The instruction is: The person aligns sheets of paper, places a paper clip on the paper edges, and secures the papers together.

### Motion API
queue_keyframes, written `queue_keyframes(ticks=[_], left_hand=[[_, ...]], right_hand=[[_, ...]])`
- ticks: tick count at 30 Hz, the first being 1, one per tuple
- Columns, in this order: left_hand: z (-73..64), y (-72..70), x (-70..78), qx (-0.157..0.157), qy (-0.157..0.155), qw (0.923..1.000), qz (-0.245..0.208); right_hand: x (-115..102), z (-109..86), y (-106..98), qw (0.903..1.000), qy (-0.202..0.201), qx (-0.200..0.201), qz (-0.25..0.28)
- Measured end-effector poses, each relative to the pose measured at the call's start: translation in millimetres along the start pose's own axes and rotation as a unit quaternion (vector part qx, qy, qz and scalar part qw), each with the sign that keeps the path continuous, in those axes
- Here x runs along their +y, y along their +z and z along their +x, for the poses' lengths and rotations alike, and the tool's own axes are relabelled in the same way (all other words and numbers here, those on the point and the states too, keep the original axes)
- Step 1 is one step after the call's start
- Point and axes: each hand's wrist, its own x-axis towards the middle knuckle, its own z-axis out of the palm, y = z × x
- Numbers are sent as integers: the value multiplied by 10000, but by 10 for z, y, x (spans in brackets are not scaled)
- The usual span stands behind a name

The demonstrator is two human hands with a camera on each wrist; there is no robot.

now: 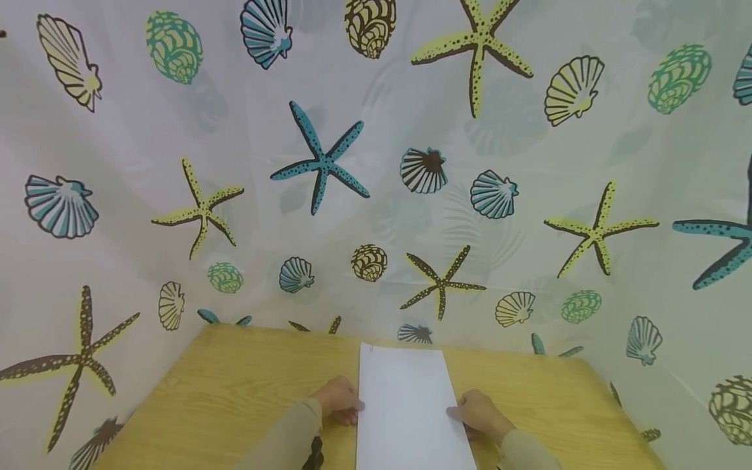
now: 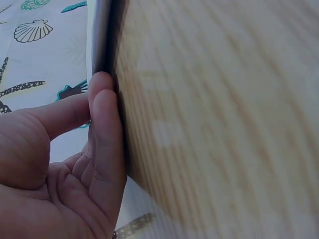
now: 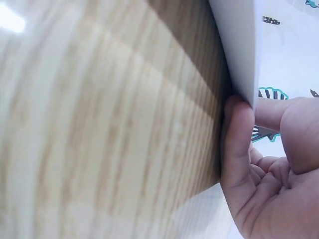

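A long white sheet of paper lies lengthwise on the wooden table, its near end cut off by the bottom of the head view. A small paper clip shows at its far left corner. My left hand pinches the left edge between thumb and fingers; the left wrist view has the paper's side at the fingertips. On the opposite edge, my right hand pinches the paper with the thumb on top. Its fingers tuck beneath the paper's edge, against the tabletop, in the right wrist view.
The wood-grain table extends to both sides of the paper. A curtain printed with shells and starfish hangs behind the table and along its left and right sides. A dark band circles the left wrist.
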Motion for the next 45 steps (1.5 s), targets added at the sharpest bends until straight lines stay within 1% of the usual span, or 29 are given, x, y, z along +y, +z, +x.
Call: queue_keyframes(ticks=[3,6,11,16,21,24,30,35,40,45], left_hand=[[13,-11,-10,5,18,10000,-71],[9,-17,-14,-22,54,9998,-205],[-18,-21,-15,-20,81,9996,-288],[14,-31,-50,-2,191,9991,-365],[10,-51,-33,62,279,9991,-302],[-5,-57,-17,85,284,9992,-261],[-8,-46,-27,84,217,9990,-392],[24,-32,-45,130,254,9990,-346],[67,-23,-69,191,224,9990,-335],[96,-16,-83,212,180,9990,-338]], right_hand=[[-5,2,-3,9999,-101,-10,-42],[6,8,-7,9999,-106,-45,-107],[18,6,-1,9997,-126,-98,-171],[34,30,9,9997,-197,-71,-152],[27,36,2,9995,-293,-21,-128],[5,20,-5,9994,-347,-32,-88],[0,-5,-1,9993,-343,-22,-142],[13,12,-1,9988,-366,-31,-312],[7,21,-3,9984,-492,-68,-260],[-12,10,-21,9982,-512,-116,-277]])
